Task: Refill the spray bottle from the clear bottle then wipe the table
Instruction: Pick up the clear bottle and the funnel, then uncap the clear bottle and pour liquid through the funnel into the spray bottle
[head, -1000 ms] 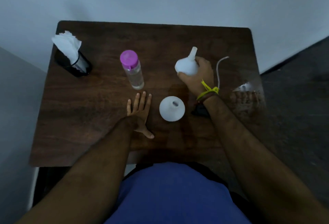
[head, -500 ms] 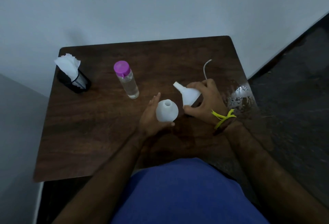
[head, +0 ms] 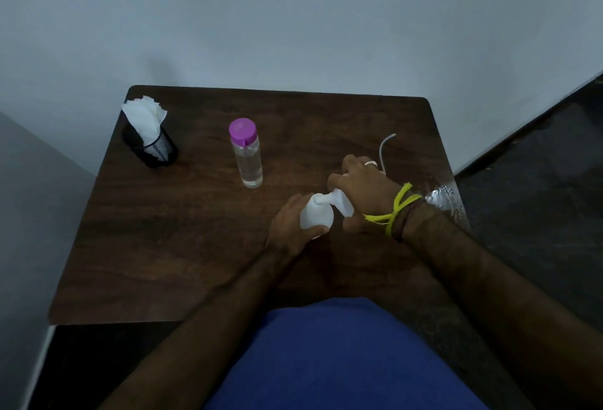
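Both forearms come in from the lower edge and meet near the middle. The left hand is curled, its palm turned to the right, its thumb stretched forward along the lower side of what it holds. The right hand is above and to the right of it, back upward, fingers bent down in a grip. The two hands are nearly touching.

Dim room. Dark wood-grain worktop with rounded corners, pushed against a plain pale grey wall; dark speckled floor at right.
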